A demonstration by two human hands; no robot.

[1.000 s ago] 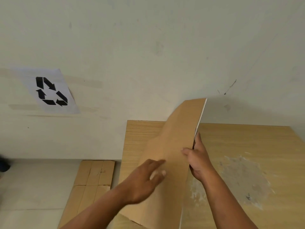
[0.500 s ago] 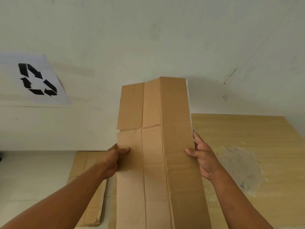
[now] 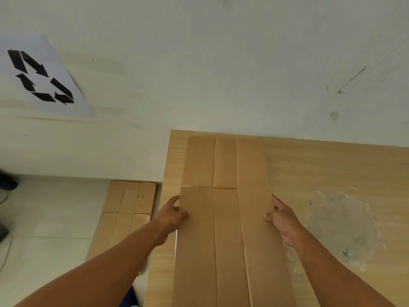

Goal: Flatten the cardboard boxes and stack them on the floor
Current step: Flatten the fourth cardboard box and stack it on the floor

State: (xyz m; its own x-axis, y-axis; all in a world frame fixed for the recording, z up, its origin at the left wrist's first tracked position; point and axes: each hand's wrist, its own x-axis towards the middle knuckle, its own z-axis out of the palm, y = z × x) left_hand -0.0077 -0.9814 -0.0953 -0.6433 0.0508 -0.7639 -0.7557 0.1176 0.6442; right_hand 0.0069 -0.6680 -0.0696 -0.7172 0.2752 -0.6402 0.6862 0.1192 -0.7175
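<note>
A flattened brown cardboard box [image 3: 228, 218] lies lengthwise on the wooden table [image 3: 321, 169], its flaps pointing toward the wall. My left hand [image 3: 173, 214] grips its left edge, thumb on top. My right hand [image 3: 282, 218] grips its right edge at about the same height. On the floor left of the table lies a stack of flattened cardboard [image 3: 126, 211], close to the wall and partly hidden by my left forearm.
A white sheet with a black recycling symbol [image 3: 42, 76] is stuck on the wall above the floor stack. A whitish scuffed patch [image 3: 340, 224] marks the table at right. Dark objects [image 3: 6, 182] sit at the far left floor edge.
The box was held upright a second ago with my left hand pressing its face. Both hands then took its edges and lowered it flat onto the table.
</note>
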